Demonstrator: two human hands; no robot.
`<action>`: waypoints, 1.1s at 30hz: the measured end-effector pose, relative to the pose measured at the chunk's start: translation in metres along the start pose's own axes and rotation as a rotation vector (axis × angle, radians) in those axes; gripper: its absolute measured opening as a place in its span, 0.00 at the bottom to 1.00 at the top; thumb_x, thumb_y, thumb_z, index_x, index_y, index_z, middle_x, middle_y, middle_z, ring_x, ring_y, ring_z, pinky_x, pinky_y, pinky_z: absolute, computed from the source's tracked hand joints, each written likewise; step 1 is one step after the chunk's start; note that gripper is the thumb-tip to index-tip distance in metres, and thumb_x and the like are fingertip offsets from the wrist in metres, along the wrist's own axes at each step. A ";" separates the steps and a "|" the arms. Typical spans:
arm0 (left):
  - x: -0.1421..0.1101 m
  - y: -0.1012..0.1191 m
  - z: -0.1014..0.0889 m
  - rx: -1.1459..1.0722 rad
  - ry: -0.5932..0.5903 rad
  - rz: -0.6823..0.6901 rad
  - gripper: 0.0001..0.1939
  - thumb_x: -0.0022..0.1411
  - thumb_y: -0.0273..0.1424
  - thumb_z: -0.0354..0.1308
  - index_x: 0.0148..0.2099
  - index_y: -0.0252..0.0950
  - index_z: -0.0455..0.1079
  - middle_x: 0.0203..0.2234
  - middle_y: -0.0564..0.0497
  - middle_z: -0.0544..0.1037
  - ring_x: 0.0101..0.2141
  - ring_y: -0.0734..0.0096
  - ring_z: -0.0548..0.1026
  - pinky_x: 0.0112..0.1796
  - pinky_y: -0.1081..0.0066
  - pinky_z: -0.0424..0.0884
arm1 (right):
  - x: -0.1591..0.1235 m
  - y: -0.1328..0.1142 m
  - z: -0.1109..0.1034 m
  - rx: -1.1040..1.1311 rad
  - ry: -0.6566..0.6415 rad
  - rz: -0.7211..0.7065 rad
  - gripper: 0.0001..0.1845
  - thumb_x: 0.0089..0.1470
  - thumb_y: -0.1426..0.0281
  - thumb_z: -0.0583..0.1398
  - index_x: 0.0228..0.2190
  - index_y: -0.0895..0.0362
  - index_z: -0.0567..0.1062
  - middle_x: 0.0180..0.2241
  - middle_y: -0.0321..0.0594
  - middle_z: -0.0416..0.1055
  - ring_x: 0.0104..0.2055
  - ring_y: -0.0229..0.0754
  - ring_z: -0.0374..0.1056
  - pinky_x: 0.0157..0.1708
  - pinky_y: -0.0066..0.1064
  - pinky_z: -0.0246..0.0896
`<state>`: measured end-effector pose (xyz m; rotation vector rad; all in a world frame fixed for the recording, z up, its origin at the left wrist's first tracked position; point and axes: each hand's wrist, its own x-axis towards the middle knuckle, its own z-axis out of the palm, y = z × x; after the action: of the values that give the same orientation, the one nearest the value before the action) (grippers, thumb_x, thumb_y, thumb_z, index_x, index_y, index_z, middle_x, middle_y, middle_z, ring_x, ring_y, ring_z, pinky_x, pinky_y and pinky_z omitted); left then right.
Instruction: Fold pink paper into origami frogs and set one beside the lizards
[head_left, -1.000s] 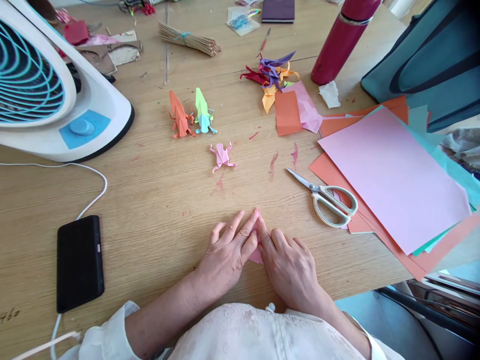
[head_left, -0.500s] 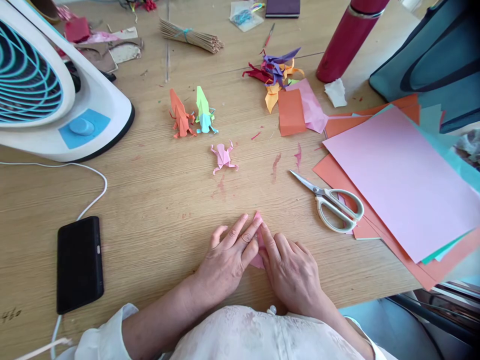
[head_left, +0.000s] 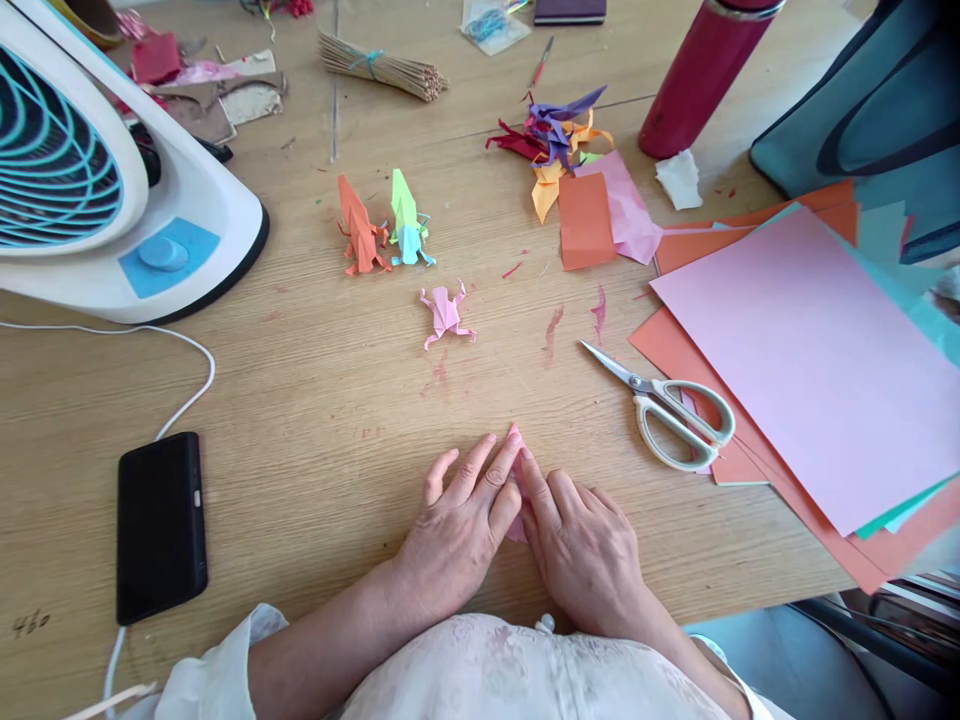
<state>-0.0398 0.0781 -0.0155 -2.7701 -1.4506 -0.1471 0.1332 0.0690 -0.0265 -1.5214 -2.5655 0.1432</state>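
Pink paper piece, one: at the clock's centre, on the worktop, near its close edge; pointed tip towards twelve o'clock; mostly hidden by fingers.

Hands, two. Left hand: palm down, fingers spread and nearly straight, fingertip and thumb against the paper, pressing rather than grasping. Right hand: forefinger extended onto the paper close to its tip, other fingers part-curled; whether the thumb pinches the paper cannot be told.

Paper frog, pink, four legs splayed: eleven o'clock. Beyond it, also at eleven, two folded figures side by side: an orange figure and a green-and-blue figure.

Scissors, pale handles, blades together: two o'clock, points towards ten, handles over the edge of the sheets. Stack of coloured sheets, pink uppermost: two o'clock, farther out.

Cluster of folded figures, purple, red and orange: twelve o'clock. Red flask: one o'clock. Black phone: nine o'clock. White fan: ten o'clock.
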 end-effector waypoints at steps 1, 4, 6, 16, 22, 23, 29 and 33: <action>0.000 0.000 0.000 -0.027 0.002 -0.010 0.22 0.75 0.29 0.37 0.58 0.35 0.69 0.68 0.50 0.59 0.63 0.63 0.59 0.60 0.54 0.50 | 0.000 0.000 0.000 0.004 -0.005 0.003 0.28 0.65 0.71 0.52 0.63 0.67 0.57 0.30 0.39 0.68 0.28 0.41 0.61 0.31 0.36 0.48; -0.001 0.000 0.001 -0.112 -0.002 -0.038 0.23 0.75 0.29 0.35 0.58 0.36 0.69 0.68 0.51 0.59 0.64 0.64 0.58 0.64 0.54 0.42 | 0.000 0.000 0.000 0.008 -0.004 0.005 0.29 0.65 0.71 0.52 0.64 0.67 0.56 0.30 0.39 0.69 0.29 0.41 0.62 0.31 0.36 0.49; -0.002 -0.001 0.002 -0.156 -0.012 -0.050 0.23 0.75 0.30 0.35 0.59 0.36 0.68 0.68 0.51 0.59 0.65 0.63 0.56 0.65 0.53 0.37 | 0.000 0.000 0.000 0.003 0.008 0.000 0.28 0.65 0.71 0.52 0.63 0.67 0.56 0.30 0.39 0.69 0.28 0.41 0.62 0.30 0.36 0.49; -0.005 -0.007 0.003 -0.126 -0.072 0.012 0.22 0.74 0.26 0.37 0.59 0.35 0.68 0.69 0.49 0.55 0.70 0.52 0.42 0.65 0.46 0.33 | 0.001 0.001 0.000 -0.015 0.053 -0.013 0.25 0.66 0.71 0.52 0.61 0.68 0.59 0.29 0.38 0.68 0.27 0.41 0.60 0.31 0.35 0.49; 0.000 -0.002 -0.001 -0.028 -0.037 0.014 0.19 0.74 0.28 0.39 0.57 0.34 0.69 0.68 0.45 0.58 0.67 0.54 0.54 0.65 0.46 0.33 | 0.001 0.000 -0.001 -0.005 0.032 -0.004 0.28 0.66 0.70 0.52 0.63 0.67 0.56 0.28 0.38 0.67 0.28 0.41 0.61 0.30 0.35 0.49; 0.002 -0.001 -0.002 -0.014 -0.028 0.014 0.19 0.74 0.28 0.39 0.56 0.34 0.69 0.67 0.44 0.59 0.66 0.55 0.56 0.65 0.47 0.33 | 0.001 0.000 -0.001 0.000 0.025 -0.003 0.28 0.66 0.70 0.52 0.63 0.67 0.56 0.29 0.38 0.67 0.28 0.41 0.61 0.30 0.35 0.49; 0.011 0.006 -0.003 0.008 0.054 -0.012 0.16 0.73 0.28 0.42 0.49 0.35 0.71 0.62 0.42 0.68 0.59 0.63 0.66 0.66 0.51 0.39 | 0.000 0.000 0.002 0.016 0.010 -0.001 0.27 0.65 0.70 0.52 0.63 0.66 0.57 0.30 0.38 0.68 0.29 0.41 0.62 0.31 0.35 0.49; 0.013 0.006 0.002 0.009 0.127 -0.037 0.14 0.72 0.27 0.44 0.43 0.36 0.71 0.60 0.44 0.71 0.53 0.65 0.70 0.66 0.53 0.41 | -0.001 0.000 0.003 -0.001 0.009 0.001 0.27 0.66 0.70 0.52 0.62 0.66 0.58 0.30 0.38 0.68 0.28 0.41 0.62 0.30 0.35 0.49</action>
<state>-0.0273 0.0848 -0.0162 -2.6724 -1.4685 -0.3099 0.1333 0.0684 -0.0294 -1.5205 -2.5581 0.1351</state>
